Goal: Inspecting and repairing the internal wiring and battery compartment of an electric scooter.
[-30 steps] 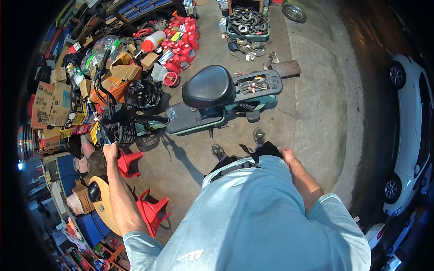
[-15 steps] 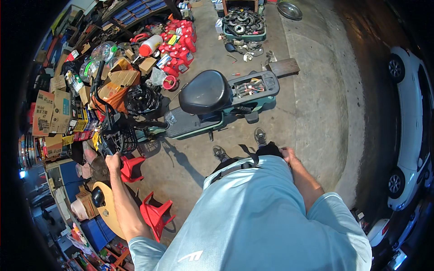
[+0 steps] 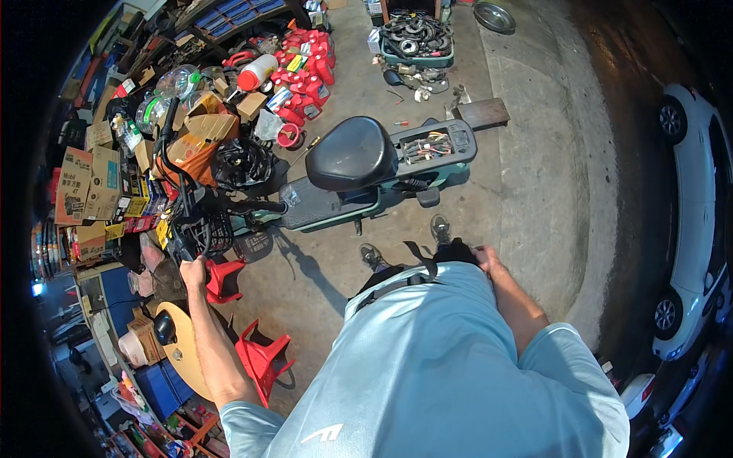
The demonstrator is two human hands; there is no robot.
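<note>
A pale green electric scooter (image 3: 336,223) stands crosswise in front of me, its black seat (image 3: 352,155) in place. Behind the seat, an uncovered rear compartment (image 3: 464,145) shows bundled coloured wires (image 3: 430,147). My left hand (image 3: 194,270) is closed round the near end of the handlebar (image 3: 177,246), by the black front basket (image 3: 216,234). At my right side, my right hand (image 3: 485,258) rests against my black shorts (image 3: 461,253) with its fingers curled. Whatever those fingers hold, if anything, is hidden.
Red stools (image 3: 263,355) stand at my left, near a round wooden tabletop (image 3: 183,351). Beyond the handlebar lie cardboard boxes (image 3: 202,137), a black bag (image 3: 243,163) and red bottles (image 3: 309,69). A parts bin (image 3: 416,53) sits at the back; a white car (image 3: 693,221) is far right.
The whole scene has shifted very slightly in view. Both hands keep the same places, the left on the handlebar and the right by the shorts.
</note>
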